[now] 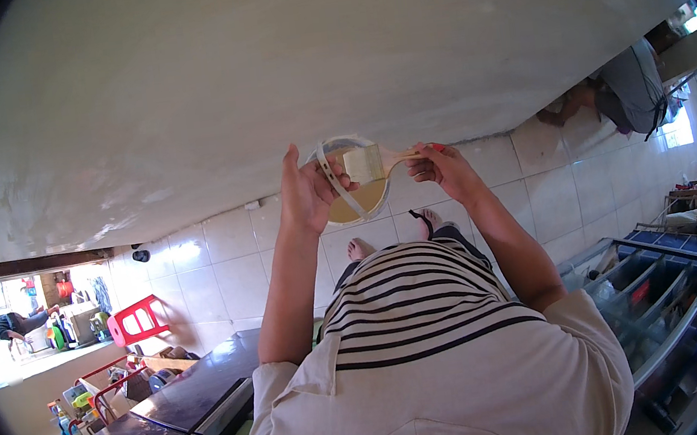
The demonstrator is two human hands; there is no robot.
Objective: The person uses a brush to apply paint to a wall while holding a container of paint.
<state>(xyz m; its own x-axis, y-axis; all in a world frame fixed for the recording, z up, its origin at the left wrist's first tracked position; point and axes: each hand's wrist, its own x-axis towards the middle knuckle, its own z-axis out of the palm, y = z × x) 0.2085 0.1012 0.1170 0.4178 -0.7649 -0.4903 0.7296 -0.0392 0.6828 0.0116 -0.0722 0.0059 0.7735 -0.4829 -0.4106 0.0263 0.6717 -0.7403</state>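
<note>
My right hand (444, 170) is closed round the wooden handle of a wide paintbrush (364, 165), whose pale bristles point left. The brush lies level over the mouth of a round bucket (385, 200) with yellowish liquid inside. A whitish band, which looks like the bucket's handle (331, 172), crosses over the opening. My left hand (309, 194) is at the bucket's left side, its fingers bent round this band and close to the bristle tips, the thumb sticking out. Whether the fingertips touch the bristles I cannot tell.
A smooth greyish wall (330, 56) rises in front. Light tiles (231, 239) cover the floor. A red plastic stool (138, 320) and a dark glossy counter (187, 386) are on the left; a glass-topped case (649, 286) is on the right. Another person (631, 91) is at the far right.
</note>
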